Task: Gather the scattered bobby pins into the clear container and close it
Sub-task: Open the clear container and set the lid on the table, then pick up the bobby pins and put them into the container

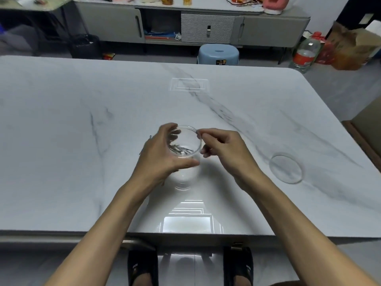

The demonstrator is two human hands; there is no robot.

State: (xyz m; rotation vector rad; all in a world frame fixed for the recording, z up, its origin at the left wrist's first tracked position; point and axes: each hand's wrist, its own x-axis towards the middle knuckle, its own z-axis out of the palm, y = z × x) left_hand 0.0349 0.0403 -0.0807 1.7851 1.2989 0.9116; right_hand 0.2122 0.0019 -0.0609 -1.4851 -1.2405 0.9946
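Head view, only one available. Clear container sits mid-surface, slightly tipped toward the camera. Left hand is wrapped around its 9 o'clock wall, fingers curled over the far rim, thumb on the near side. Right hand is at the rim's 3 o'clock, thumb and forefinger pinched together right at the edge. Looks like a pin is going in, but whatever sits in the pinch is too small and blurred to confirm.

Progress, my read: mostly done on gathering. A cluster of bobby pins already lies on the container bottom. Two dark slivers poke out at 9 o'clock of the left hand, probably leftover pins on the surface, partly hidden by the hand. Can't tell their count.

Closing not started: clear lid lies flat on the surface, well apart, at 3 to 4 o'clock of the container.

Hard to see: container's lower wall blends into surface glare; any pins under either hand or forearm are hidden. No other pins visible elsewhere.
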